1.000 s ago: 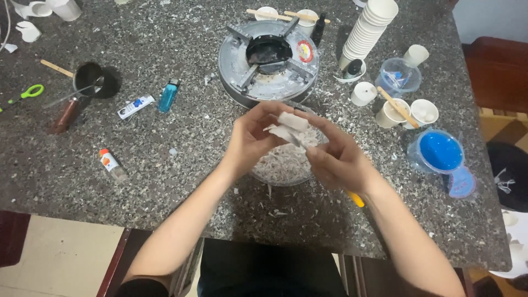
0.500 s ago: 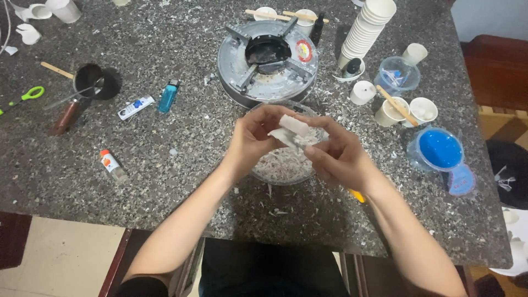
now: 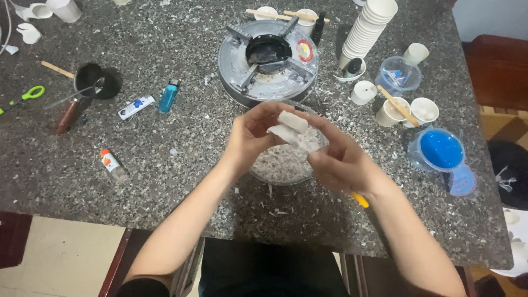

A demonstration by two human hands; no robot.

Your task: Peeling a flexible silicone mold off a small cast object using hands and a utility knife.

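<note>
My left hand (image 3: 248,138) grips a white waxy block (image 3: 288,126) and holds it above a clear glass bowl (image 3: 279,168) full of white shavings. My right hand (image 3: 342,163) presses against the block's right side, closed on a tool. Only the tool's yellow handle end (image 3: 360,199) shows below the palm; its blade is hidden. Both hands hover over the bowl near the front edge of the speckled stone table (image 3: 165,181).
A round metal burner stove (image 3: 268,60) stands behind the bowl. To the right are a stack of paper cups (image 3: 366,30), small cups with wooden sticks (image 3: 396,110) and a blue tub (image 3: 441,149). To the left lie a blue lighter (image 3: 169,95), a glue stick (image 3: 113,164), a small black pot (image 3: 91,80) and green scissors (image 3: 27,94).
My right hand has slid a little down and right along the block. The left hand keeps the block over the bowl.
</note>
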